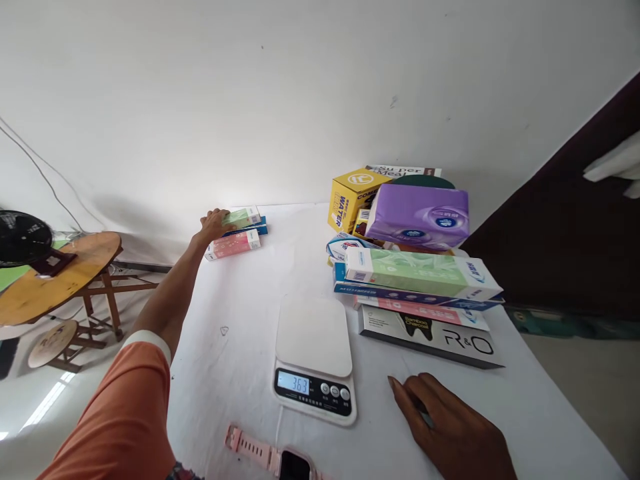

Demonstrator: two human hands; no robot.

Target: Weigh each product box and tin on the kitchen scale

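My left hand (214, 225) reaches to the far left of the table, its fingers over the left end of a green-and-white toothpaste box (245, 217). That box lies above a blue box (263, 227), and a pink-and-white box (234, 245) lies in front. My right hand (450, 430) rests on the near right of the table, loosely bent, with nothing visible in it. Between the hands stands a white kitchen scale (314, 337) with a bare plate; its lit display (294, 383) appears to read 363.
Right of the scale are a black R&O box (430, 337), a second green box (420, 272), a purple tissue pack (420, 213) and a yellow box (350, 200). A pink-strapped watch (255, 450) lies at the front. A fan (25, 240) stands on a wooden table (95, 257) at left.
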